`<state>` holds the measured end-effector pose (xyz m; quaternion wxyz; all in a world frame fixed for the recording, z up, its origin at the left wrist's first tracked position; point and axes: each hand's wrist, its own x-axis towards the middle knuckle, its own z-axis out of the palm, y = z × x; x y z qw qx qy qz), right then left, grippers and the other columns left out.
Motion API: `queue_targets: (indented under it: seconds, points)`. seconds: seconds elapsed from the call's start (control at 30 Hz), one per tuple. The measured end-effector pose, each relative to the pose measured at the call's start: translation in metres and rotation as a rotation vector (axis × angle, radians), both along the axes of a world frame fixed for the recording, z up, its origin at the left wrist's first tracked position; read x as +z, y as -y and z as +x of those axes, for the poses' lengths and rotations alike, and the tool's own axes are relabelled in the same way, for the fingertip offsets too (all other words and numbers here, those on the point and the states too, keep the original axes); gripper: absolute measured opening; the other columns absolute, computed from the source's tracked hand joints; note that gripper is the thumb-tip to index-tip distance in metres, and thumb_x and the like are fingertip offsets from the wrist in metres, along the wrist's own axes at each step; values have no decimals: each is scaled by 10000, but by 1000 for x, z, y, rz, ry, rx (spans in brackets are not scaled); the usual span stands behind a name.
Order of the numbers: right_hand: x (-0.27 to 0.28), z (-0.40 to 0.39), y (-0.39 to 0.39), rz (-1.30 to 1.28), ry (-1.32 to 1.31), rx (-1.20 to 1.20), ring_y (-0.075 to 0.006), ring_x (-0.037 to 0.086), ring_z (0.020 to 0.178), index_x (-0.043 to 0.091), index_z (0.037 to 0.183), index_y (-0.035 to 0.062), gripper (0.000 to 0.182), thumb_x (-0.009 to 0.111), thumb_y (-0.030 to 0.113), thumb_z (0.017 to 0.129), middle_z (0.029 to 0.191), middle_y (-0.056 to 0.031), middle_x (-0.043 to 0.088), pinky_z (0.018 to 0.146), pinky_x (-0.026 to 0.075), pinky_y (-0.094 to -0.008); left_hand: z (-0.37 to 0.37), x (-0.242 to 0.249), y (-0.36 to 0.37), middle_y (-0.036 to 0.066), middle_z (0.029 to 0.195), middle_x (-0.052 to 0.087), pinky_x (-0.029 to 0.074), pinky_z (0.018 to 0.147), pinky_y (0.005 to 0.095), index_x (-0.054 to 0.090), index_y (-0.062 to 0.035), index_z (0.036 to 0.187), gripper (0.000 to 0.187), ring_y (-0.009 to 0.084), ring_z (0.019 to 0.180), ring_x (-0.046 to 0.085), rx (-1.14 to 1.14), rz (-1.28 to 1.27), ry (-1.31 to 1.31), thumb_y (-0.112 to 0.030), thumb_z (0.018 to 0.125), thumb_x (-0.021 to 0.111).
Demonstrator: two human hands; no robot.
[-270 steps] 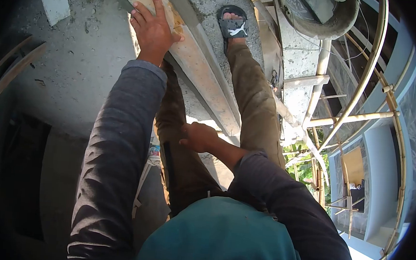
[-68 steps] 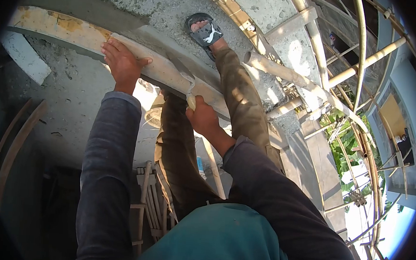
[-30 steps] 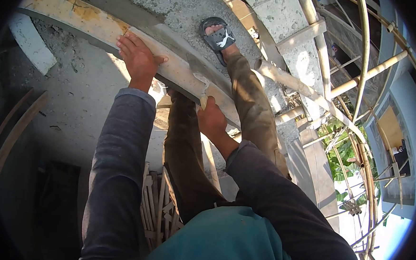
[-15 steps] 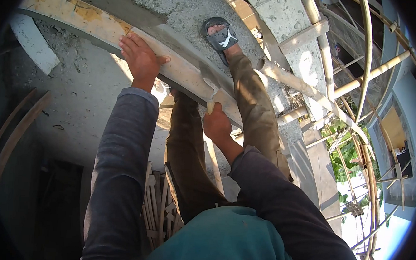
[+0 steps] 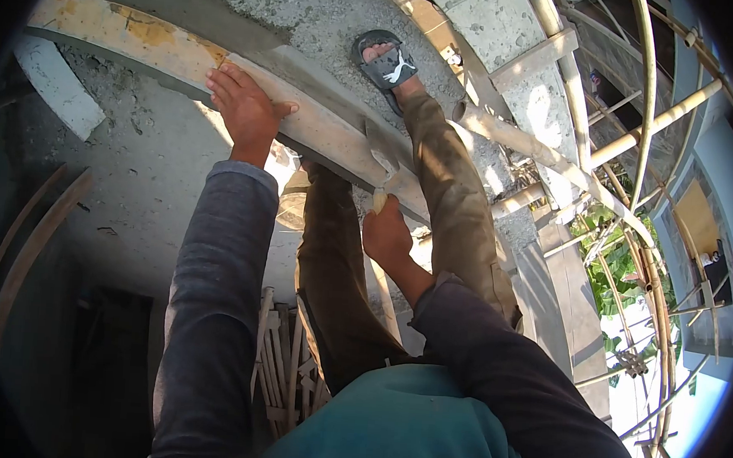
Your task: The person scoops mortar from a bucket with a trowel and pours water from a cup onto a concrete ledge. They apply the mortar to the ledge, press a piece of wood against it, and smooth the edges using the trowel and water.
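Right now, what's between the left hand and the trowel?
Head view: only a bare stretch of board separates the left hand from the trowel.

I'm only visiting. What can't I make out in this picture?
All in the head view:
Most of the handle of the trowel: wrapped by the right hand.
Palm of the left hand: turned down against the board.
The board's upper-left end: lost in the dark border.
Left foot: apparently behind the board.
Small things at the building opposite: too small.
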<state>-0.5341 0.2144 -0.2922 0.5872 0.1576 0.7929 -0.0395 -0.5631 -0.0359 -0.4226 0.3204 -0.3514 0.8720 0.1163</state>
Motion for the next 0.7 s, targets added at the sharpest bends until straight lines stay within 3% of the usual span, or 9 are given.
queue_targets:
  seconds: [0.2,0.27,0.5,0.57,0.7]
  points:
    - [7,-5,-22,113,179,106,-430,662,1006,347,1324,24,505,557,275,939,1123,-265,612,853,528,-519,-2,2,0,438,1516,109,209,1183,525,94,164,1479,1411,529,1450,152,-11,-15,16,-577,576,886]
    - [7,-11,-20,-18,153,107,-445,658,967,328,1306,-54,565,591,253,913,1064,-326,625,819,532,-525,0,0,0,436,1517,107,207,1185,524,92,163,1479,1412,529,1450,150,-23,-19,7,-577,576,886]
    - [4,7,-34,-165,32,314,-438,666,927,330,1291,-56,539,595,237,924,1001,-298,632,799,540,-516,-3,4,0,439,1515,105,204,1185,526,90,166,1474,1407,535,1446,153,-13,-5,16,-574,579,885]
    - [20,-9,-26,22,187,169,-433,668,933,314,1324,-65,577,597,246,929,1004,-285,636,801,542,-508,-2,2,0,440,1513,110,209,1182,530,91,166,1474,1412,537,1444,159,-18,-15,15,-578,574,885]
    - [36,-25,-11,-58,218,271,-438,668,951,307,1342,-52,588,593,261,934,1041,-290,640,808,544,-504,4,-3,0,442,1508,125,224,1174,538,101,167,1472,1425,540,1439,171,-49,-39,-46,-593,556,884]
